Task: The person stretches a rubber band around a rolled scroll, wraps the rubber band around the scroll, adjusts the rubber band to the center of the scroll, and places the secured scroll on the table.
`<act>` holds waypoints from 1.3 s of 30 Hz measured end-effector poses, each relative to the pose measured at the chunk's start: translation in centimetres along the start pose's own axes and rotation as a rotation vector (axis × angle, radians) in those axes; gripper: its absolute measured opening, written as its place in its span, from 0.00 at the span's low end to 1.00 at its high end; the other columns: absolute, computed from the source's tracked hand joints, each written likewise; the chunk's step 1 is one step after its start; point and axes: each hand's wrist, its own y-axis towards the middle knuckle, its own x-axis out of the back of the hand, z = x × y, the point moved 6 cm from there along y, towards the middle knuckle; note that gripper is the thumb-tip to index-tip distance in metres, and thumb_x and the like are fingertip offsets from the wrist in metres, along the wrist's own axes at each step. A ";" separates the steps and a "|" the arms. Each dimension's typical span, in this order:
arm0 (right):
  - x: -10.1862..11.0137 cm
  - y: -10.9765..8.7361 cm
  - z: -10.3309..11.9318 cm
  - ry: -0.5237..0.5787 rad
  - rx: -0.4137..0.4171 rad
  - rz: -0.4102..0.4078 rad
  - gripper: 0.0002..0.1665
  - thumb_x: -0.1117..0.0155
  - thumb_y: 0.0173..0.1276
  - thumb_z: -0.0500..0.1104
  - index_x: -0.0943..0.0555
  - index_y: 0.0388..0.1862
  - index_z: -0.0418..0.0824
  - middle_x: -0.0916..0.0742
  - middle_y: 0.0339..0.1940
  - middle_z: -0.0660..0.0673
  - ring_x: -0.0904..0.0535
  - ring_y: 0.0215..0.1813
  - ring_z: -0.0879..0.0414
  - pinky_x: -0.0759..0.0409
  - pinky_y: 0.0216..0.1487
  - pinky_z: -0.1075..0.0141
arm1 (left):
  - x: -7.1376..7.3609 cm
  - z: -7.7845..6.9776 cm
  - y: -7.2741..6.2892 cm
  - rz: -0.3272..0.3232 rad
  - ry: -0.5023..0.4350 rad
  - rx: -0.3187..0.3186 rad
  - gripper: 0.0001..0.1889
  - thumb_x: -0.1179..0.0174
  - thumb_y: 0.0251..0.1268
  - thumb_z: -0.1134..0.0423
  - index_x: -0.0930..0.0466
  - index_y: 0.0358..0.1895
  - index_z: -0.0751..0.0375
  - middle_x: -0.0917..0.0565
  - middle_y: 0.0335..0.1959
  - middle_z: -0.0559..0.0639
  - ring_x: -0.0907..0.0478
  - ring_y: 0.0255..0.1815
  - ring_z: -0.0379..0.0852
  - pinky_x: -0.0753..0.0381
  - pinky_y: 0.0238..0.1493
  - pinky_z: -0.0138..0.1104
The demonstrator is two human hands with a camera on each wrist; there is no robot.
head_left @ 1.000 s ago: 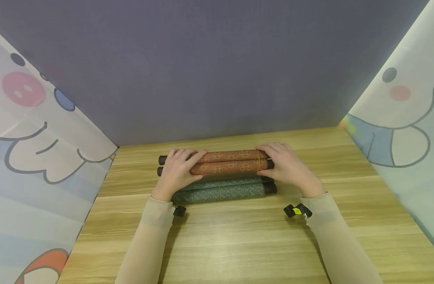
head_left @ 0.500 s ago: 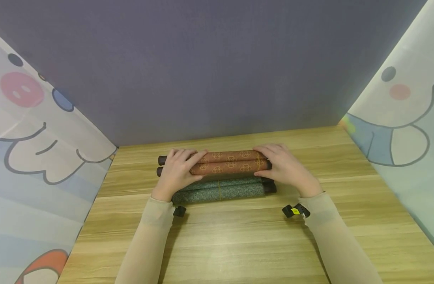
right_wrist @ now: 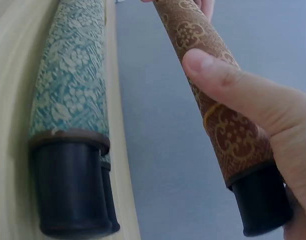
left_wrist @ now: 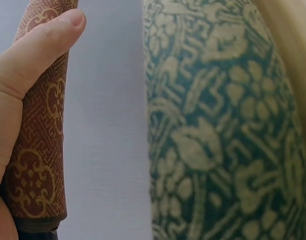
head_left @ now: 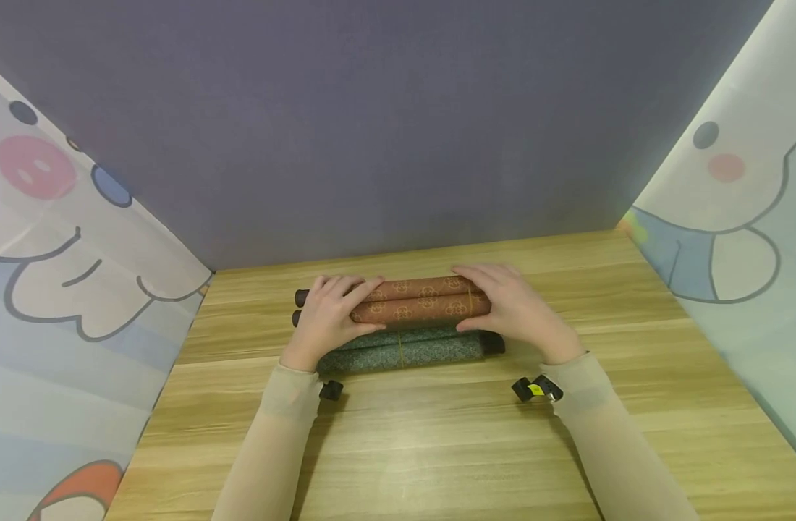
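Observation:
Both hands hold a brown scroll (head_left: 414,305) with a gold pattern, rolled from both ends into two parallel rolls with dark end knobs. My left hand (head_left: 326,318) grips it near its left end, thumb along the near side, as the left wrist view shows. Around its right end my right hand (head_left: 511,311) is curled, the thumb (right_wrist: 225,75) pressing on the near roll; in the right wrist view a black knob (right_wrist: 260,205) sticks out beyond the palm. Nearer the person lies a green patterned scroll (head_left: 430,352), partly hidden behind the left hand and brown scroll.
The scrolls are at the back part of a wood-grain table (head_left: 404,449). A grey panel (head_left: 398,145) rises behind it, and cartoon-printed sheets (head_left: 98,239) stand on both sides. Each wrist carries a small black camera (head_left: 523,389).
My right hand has slid left along the brown scroll and now covers its right-hand knobs in the head view. The brown scroll has shifted slightly right; the left hand keeps its grip.

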 end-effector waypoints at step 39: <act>0.3 -0.3 -1.0 -0.064 0.025 0.013 0.55 0.08 0.53 0.55 0.21 0.75 0.35 0.14 0.69 0.34 0.20 0.69 0.34 0.29 0.75 0.35 | 0.0 -0.4 0.1 0.004 -0.039 0.001 0.46 0.12 0.48 0.40 0.17 0.72 0.53 0.12 0.57 0.56 0.14 0.56 0.58 0.20 0.59 0.56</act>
